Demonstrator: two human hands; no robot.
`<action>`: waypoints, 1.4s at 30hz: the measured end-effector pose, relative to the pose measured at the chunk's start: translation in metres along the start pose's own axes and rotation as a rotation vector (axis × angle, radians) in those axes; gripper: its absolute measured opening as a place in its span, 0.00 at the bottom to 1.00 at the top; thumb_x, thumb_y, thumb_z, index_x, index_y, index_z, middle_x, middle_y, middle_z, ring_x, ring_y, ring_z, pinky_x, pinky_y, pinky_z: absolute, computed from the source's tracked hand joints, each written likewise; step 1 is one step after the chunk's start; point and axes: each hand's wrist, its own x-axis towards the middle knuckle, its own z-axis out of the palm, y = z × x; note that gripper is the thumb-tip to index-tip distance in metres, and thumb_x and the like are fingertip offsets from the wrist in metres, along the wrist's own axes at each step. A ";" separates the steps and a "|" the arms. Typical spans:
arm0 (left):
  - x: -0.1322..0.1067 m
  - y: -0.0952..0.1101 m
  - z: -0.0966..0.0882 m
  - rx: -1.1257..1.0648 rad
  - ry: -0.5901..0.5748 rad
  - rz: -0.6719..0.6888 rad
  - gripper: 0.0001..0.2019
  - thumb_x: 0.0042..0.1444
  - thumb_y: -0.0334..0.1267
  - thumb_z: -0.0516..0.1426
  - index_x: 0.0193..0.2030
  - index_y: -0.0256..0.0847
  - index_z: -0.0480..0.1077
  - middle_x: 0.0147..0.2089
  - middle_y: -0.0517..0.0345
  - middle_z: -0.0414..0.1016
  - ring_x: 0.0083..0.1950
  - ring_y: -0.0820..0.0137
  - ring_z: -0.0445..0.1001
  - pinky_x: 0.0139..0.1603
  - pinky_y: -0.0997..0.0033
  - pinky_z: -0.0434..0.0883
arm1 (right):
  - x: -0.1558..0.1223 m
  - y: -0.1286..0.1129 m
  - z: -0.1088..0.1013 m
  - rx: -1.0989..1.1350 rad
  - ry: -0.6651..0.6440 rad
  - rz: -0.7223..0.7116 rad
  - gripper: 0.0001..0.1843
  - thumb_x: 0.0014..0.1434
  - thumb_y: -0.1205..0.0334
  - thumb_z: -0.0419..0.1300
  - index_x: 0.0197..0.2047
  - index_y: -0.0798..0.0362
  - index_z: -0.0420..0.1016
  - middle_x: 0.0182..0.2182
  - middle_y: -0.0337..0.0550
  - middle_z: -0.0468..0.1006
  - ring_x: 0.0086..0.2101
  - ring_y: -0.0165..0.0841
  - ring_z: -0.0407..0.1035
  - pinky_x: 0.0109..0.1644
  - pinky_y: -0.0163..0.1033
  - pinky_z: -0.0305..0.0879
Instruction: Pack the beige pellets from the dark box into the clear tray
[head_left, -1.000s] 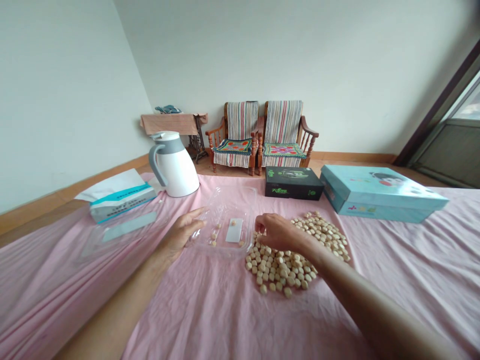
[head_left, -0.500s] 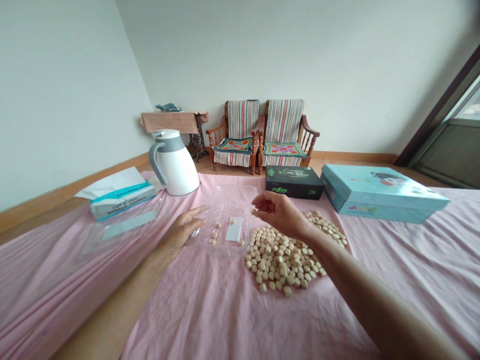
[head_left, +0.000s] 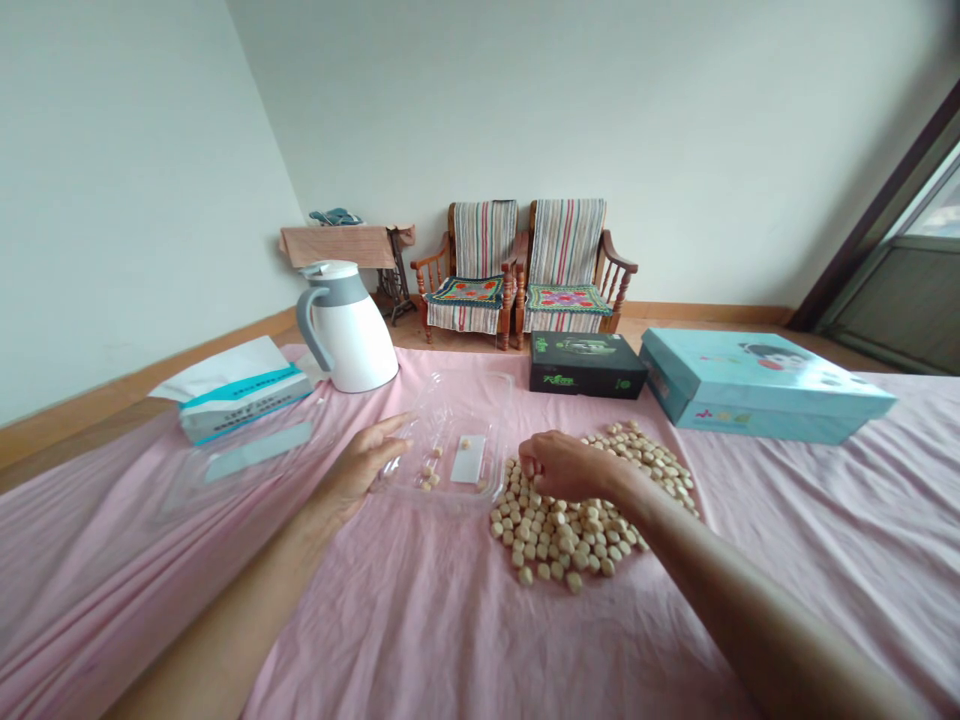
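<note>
A clear plastic container (head_left: 495, 390) with a hinged-looking lid portion lies open on the pink cloth. Several small pale cubes (head_left: 437, 453), wooden-looking with rounded corners, rest inside it, near a white label (head_left: 468, 460). My left hand (head_left: 371, 455) grips the container's left edge, thumb and fingers around the rim. To the right is a heap of the same cubes (head_left: 555, 540). Over its near left part, my right hand (head_left: 562, 465) bends down with curled fingers; the fingertips touch the heap, and what they pinch is hidden.
A white and grey jug (head_left: 356, 340) stands behind on the left, beside a tissue pack (head_left: 244, 395). Another clear plastic piece (head_left: 255, 455) lies in front of the tissues. Behind the heap sit a black box (head_left: 589, 365) and a light blue box (head_left: 765, 390).
My right hand has moved from beside the container's right edge down and right onto the heap. Cubes near the container's left front look slightly shifted. My left hand stays put.
</note>
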 end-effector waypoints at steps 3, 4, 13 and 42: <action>0.001 0.000 0.000 0.004 -0.002 0.014 0.34 0.47 0.44 0.60 0.61 0.33 0.63 0.19 0.70 0.55 0.18 0.80 0.50 0.19 0.79 0.44 | 0.000 0.008 -0.003 0.028 0.075 0.023 0.11 0.43 0.77 0.55 0.29 0.56 0.74 0.29 0.45 0.77 0.32 0.31 0.68 0.33 0.32 0.56; 0.001 -0.001 0.000 0.005 -0.008 0.021 0.33 0.47 0.44 0.60 0.61 0.33 0.63 0.19 0.70 0.56 0.18 0.80 0.51 0.19 0.79 0.44 | 0.000 0.010 -0.005 0.055 0.139 0.035 0.10 0.43 0.77 0.56 0.28 0.56 0.73 0.28 0.43 0.76 0.31 0.30 0.68 0.32 0.32 0.56; 0.001 -0.001 0.000 0.009 0.016 0.004 0.35 0.46 0.43 0.59 0.62 0.33 0.62 0.20 0.69 0.59 0.18 0.80 0.52 0.19 0.79 0.45 | 0.003 0.001 -0.020 0.476 0.596 -0.024 0.08 0.52 0.70 0.56 0.37 0.55 0.72 0.31 0.41 0.77 0.29 0.27 0.69 0.33 0.32 0.61; 0.000 0.000 -0.001 -0.081 0.016 -0.010 0.33 0.44 0.40 0.61 0.60 0.33 0.65 0.18 0.70 0.57 0.16 0.81 0.52 0.18 0.79 0.46 | 0.002 0.001 -0.019 0.490 0.548 -0.035 0.08 0.51 0.70 0.56 0.37 0.55 0.73 0.29 0.40 0.76 0.29 0.27 0.68 0.33 0.33 0.62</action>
